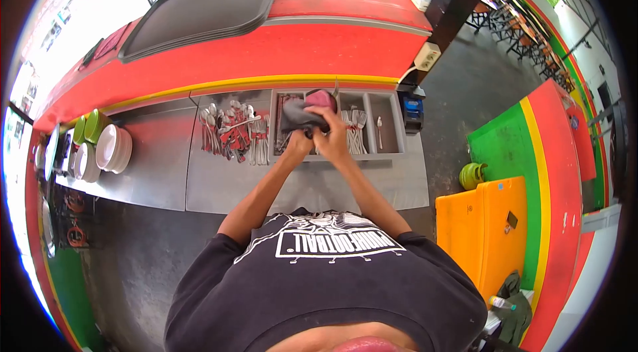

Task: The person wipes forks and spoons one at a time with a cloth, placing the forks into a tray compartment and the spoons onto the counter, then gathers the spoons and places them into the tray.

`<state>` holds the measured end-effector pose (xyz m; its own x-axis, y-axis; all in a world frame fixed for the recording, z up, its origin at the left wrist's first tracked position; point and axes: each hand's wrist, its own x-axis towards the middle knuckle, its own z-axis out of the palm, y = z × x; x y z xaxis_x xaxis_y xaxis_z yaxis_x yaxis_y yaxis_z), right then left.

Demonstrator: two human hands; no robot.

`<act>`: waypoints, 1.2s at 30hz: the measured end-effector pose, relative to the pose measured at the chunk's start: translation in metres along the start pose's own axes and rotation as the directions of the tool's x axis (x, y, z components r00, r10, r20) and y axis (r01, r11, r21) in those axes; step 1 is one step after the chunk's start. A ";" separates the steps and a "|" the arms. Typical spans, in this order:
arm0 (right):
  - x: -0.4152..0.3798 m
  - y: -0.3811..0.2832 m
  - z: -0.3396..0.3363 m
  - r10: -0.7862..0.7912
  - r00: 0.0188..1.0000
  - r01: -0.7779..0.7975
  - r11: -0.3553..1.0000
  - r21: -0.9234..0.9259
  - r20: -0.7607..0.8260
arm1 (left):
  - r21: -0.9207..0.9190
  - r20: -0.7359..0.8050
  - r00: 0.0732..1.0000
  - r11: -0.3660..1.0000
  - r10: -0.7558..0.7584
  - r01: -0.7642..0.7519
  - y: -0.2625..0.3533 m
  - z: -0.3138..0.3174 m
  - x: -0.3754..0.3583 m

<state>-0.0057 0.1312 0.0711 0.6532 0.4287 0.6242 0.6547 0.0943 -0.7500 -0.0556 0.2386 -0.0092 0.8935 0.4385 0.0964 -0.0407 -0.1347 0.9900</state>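
Both my hands are together over a grey cutlery tray [392,106]. My left hand [298,147] and my right hand [332,138] are closed on a dark grey cloth [302,115] with a pink part at its top. A thin pointed tip pokes up beside the cloth; what it belongs to is hidden. Forks [357,131] lie in a compartment right of my hands, and a single spoon [379,133] lies in the far right one. Left of the tray, loose spoons [211,127] and forks [259,139], with red pieces among them, are spread on the steel counter [306,186].
Black serving trays [199,10] are stacked on the red ledge [345,0]. White bowls [114,149] and green cups [93,126] stand at the left. A blue and black object [413,114] sits right of the tray. An orange box [482,226] stands at lower right.
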 end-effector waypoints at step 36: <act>-0.069 0.034 0.089 0.227 0.973 -0.228 0.973 -0.036 -0.049 | 0.166 -0.161 0.964 0.969 0.211 -0.184 -0.062 -0.078 -0.036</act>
<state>-0.0627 0.1851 -0.0167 0.8024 0.3944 0.4479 0.5014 -0.0385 -0.8643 -0.1205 0.3005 -0.0660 0.7809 0.5374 0.3185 -0.1301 -0.3587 0.9243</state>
